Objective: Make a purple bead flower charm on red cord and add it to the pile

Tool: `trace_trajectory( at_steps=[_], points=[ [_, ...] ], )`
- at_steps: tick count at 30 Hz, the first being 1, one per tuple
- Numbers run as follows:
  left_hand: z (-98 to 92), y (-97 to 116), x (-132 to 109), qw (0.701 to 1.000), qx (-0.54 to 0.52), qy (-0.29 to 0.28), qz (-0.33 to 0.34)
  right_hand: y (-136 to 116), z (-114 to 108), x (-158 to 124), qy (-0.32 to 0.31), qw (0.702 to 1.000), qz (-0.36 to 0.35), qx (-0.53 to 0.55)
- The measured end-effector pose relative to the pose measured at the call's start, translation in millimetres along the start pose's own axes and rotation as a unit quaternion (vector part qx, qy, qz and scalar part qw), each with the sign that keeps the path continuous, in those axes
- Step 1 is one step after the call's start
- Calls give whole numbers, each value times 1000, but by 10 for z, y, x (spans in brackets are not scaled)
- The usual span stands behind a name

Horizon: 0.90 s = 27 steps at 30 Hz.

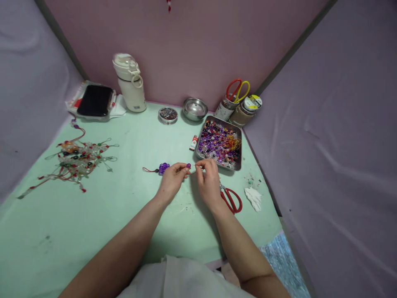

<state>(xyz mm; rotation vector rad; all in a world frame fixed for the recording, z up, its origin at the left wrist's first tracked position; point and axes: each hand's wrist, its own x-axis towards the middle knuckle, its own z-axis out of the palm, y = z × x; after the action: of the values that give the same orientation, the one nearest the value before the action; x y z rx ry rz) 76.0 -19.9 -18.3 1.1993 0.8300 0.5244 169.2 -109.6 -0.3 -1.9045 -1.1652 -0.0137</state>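
Note:
My left hand [172, 179] pinches a purple bead [188, 166] at its fingertips. A cluster of purple beads [163, 167] on a red cord hangs out to its left, lying on the green table [124, 215]. My right hand [208, 180] is pinched closed just right of that bead, holding a thin thread or needle end [197, 165] that points at it. The two hands nearly touch. A metal tray [218, 163] full of purple, pink and dark beads sits just beyond my right hand.
Red-handled scissors [232, 199] lie by my right wrist, crumpled white paper [253, 198] beyond them. Finished beaded strands [76, 159] lie at the left. At the back stand a cream flask [130, 82], black pouch [94, 100], round tin [168, 115], steel bowl [195, 109], and jars holding scissors [237, 93].

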Motion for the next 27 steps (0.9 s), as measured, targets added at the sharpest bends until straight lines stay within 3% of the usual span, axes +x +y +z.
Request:
trace_trajectory(
  at_steps=[7,27],
  points=[
    [-7,-26,12,1000,6,2,12,-29,-2,-44,3,991,-22,-133],
    [-6,-41,24,1000,14,6,11,-44,3,-49,-37,989,-11,-142]
  ],
)
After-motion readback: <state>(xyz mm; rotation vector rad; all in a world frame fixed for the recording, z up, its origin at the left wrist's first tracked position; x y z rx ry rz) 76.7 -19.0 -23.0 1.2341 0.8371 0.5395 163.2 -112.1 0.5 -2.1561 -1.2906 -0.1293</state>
